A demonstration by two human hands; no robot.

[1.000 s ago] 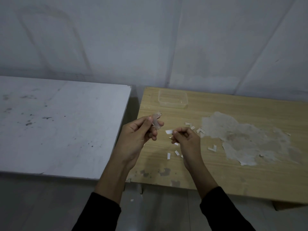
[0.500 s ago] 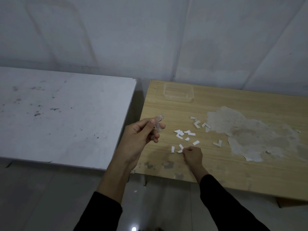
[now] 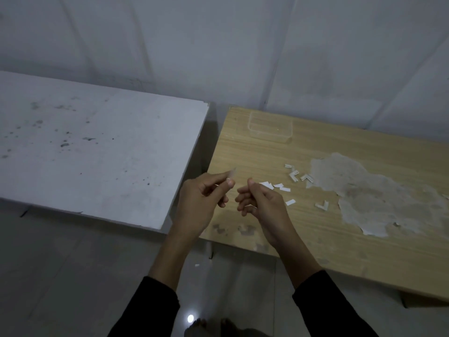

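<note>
My left hand [image 3: 206,198] is raised over the near left corner of the wooden table [image 3: 328,239] and pinches a small translucent piece [image 3: 232,173] between thumb and forefinger. A short gap to its right, my right hand [image 3: 258,203] has its fingers curled, and a bit of a white strip [image 3: 249,205] shows between them. Several small white paper strips [image 3: 281,187] lie flat on the table just beyond my right hand. Several folded, L-shaped strips [image 3: 300,176] lie further back, and one more folded strip [image 3: 322,206] lies to the right.
A clear plastic container [image 3: 269,128] stands at the wooden table's far left corner. A large peeled patch [image 3: 369,190] covers its right part. A stained white table [image 3: 97,154] stands to the left across a narrow gap. One white scrap [image 3: 197,265] lies on the tiled floor.
My right hand dropped to the strips on the table, then rose back beside my left hand with a white strip in its fingers. My left hand kept pinching the translucent piece.
</note>
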